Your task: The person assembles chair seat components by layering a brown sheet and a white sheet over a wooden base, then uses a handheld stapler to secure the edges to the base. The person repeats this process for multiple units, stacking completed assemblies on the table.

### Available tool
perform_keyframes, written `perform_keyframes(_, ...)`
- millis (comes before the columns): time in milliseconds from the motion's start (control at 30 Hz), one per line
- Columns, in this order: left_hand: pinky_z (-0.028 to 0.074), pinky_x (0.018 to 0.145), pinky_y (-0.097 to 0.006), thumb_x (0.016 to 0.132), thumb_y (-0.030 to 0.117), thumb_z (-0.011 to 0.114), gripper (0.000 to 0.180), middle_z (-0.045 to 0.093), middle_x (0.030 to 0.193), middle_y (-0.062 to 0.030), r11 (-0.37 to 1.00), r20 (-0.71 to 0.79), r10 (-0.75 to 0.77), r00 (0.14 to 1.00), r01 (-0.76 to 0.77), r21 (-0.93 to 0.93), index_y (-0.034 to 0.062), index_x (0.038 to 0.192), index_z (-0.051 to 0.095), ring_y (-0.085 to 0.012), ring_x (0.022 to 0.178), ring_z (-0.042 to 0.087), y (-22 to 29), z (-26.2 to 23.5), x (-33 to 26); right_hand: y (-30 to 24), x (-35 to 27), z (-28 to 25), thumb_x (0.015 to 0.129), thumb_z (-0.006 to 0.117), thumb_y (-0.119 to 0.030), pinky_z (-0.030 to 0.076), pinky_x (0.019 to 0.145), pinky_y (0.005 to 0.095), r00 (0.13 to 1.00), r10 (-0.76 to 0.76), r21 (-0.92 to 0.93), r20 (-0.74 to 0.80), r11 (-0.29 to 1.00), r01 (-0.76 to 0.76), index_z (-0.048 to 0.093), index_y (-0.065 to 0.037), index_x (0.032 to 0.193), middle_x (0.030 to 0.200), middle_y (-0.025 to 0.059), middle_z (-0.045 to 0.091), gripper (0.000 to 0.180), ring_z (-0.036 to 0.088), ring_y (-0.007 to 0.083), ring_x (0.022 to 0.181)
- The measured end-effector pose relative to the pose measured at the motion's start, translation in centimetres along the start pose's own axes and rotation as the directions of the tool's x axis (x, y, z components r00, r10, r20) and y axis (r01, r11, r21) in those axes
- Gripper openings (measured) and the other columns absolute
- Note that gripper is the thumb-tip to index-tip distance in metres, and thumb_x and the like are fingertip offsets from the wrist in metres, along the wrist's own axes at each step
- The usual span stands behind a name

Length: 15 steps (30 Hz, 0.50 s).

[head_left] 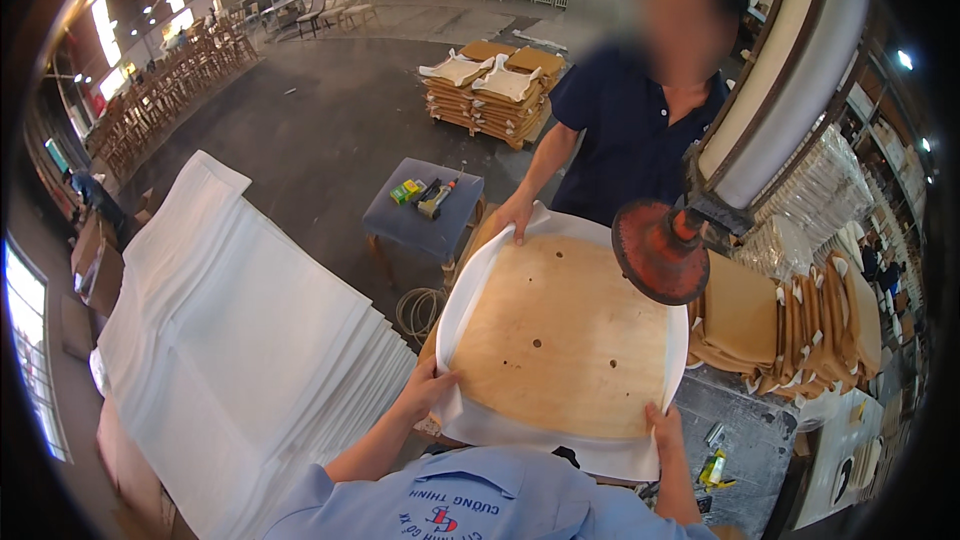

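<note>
Your left hand (432, 388) grips the near-left corner of a wooden board (560, 335) backed by white sheeting (590, 458); your right hand (664, 428) grips the near-right; a co-worker's hand (516, 216) touches the far-left; a red disc (645, 258) overhangs the far-right; stacked sheets (230, 340) lie leftward.

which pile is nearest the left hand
The pile of white sheets, left of the left hand gripping the wooden board; the tan pile beyond the stool and the tan pile right of the board are farther away.

Pale tan wooden panel (575, 325), white fabric (560, 451), dull-red disc (640, 255), blue-grey stool seat (408, 227).
</note>
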<state>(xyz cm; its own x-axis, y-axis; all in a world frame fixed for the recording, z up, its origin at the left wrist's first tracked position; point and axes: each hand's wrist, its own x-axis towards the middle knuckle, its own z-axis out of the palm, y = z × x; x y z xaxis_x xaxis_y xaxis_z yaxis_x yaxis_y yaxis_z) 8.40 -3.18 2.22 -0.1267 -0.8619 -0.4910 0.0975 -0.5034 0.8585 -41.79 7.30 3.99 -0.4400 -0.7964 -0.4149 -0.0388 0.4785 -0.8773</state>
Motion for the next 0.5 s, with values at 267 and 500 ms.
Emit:
perform_keyframes(267,0.060,0.092,-0.039,0.096,0.015,0.079,0.045,0.081,0.117,-0.0154,0.896,-0.040,0.070,0.997,-0.045,0.441,-0.0004,0.138,0.072,-0.0230,0.102,0.076,2.0,0.2,0.7,-0.3,-0.8,1.3,0.101,0.075,-0.016,0.058,0.098,0.0396,0.995,-0.096,-0.178,-0.027,0.980,0.090,0.065,0.001,0.145,0.125,0.0164,0.078,0.048,0.075,0.0269,0.111)
perform_keyframes(500,0.062,0.082,-0.043,0.085,0.027,0.088,0.049,0.083,0.102,-0.0197,0.570,0.084,0.099,0.992,-0.125,0.812,-0.0033,0.122,0.079,-0.0298,0.091,0.080,5.6,1.1,1.5,-0.8,-0.9,1.4,0.094,0.080,-0.039,0.056,0.105,0.0503,0.978,-0.132,-0.514,-0.162,0.857,0.030,0.065,-0.005,0.144,0.128,0.0274,0.075,0.062,0.072,0.0439,0.123)
